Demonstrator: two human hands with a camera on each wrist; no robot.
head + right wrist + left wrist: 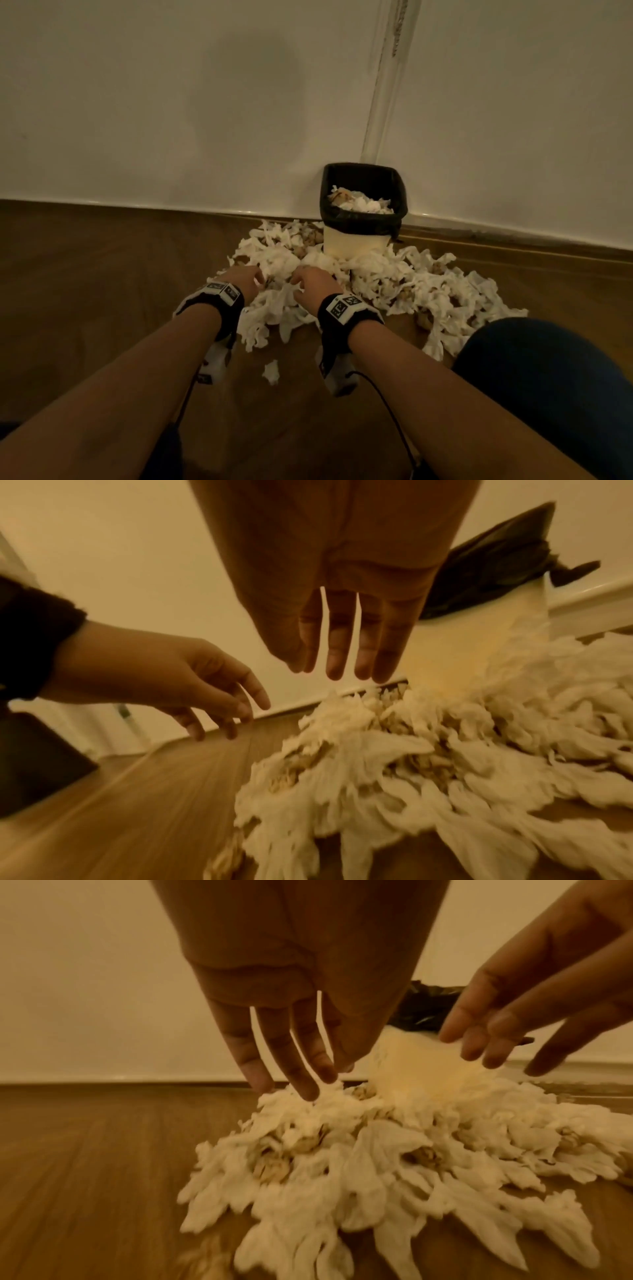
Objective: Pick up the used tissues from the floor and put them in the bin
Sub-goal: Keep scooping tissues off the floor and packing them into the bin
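The used tissues [376,277] are crumpled white scraps, some stained brown, heaped on the wooden floor [102,274] around the foot of the bin [363,212], which stands against the wall and already holds a few. Both hands reach over the near edge of the heap: the left hand [245,279] with fingers straight and spread, tips touching the tissues, and the right hand [313,282] with fingers loosely extended just above them, neither holding anything.

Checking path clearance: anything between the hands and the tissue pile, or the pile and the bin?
Nothing visible. The left hand and right hand hang open just above the tissue pile. The bin stands open-topped right behind the pile, partly filled.
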